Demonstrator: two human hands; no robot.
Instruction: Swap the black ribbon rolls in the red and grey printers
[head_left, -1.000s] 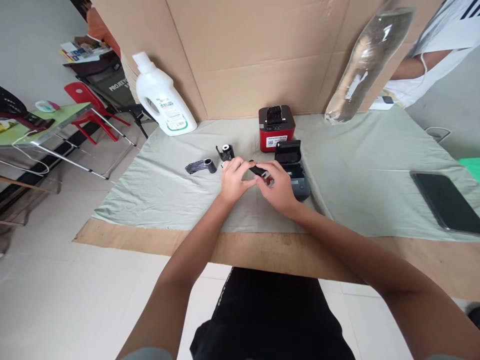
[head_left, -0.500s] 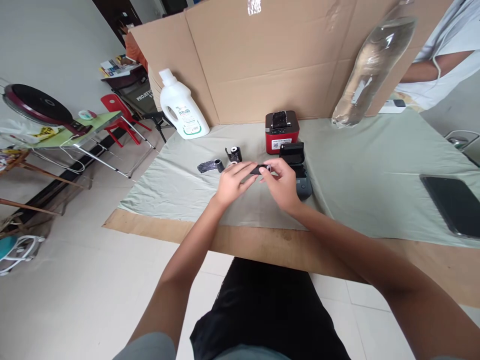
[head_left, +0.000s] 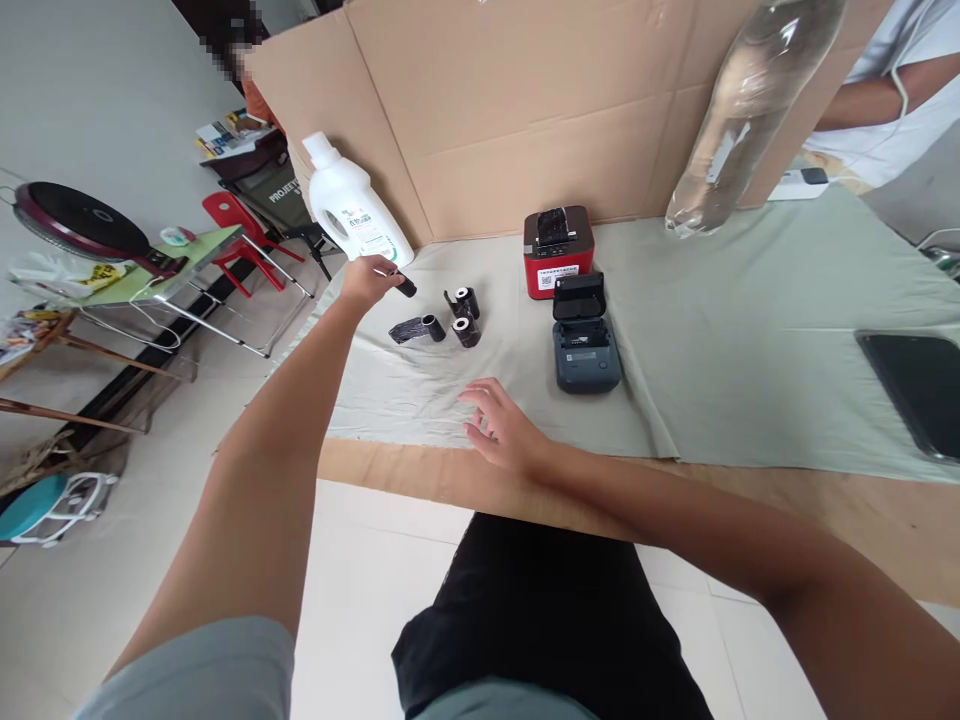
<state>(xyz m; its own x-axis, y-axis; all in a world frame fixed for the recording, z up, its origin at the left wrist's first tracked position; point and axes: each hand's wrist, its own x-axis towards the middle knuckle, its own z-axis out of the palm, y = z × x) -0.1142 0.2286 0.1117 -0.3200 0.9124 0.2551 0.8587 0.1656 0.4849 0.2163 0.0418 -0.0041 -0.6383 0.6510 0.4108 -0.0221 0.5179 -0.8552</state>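
Head cam: L hand (head_left: pixel 366 283) pinching 1 blk cyl. (head_left: pixel 406 286); R hand (head_left: pixel 501 425) empty, open. Step: prob. set-down; next needs gentle release.

Passage over the pale-green, cloth-covered bench (head_left: pixel 750 310): between the black cylindrical rolls (head_left: pixel 469 336) and the open-lidded dark-grey device (head_left: pixel 587 368); wider lane right of it, up to the flat black phone (head_left: pixel 915 390). Tall brown cardboard panel (head_left: pixel 525 110) bars the back. White plastic jug (head_left: pixel 355 205) blocks just beyond left hand (head_left: pixel 367 283).
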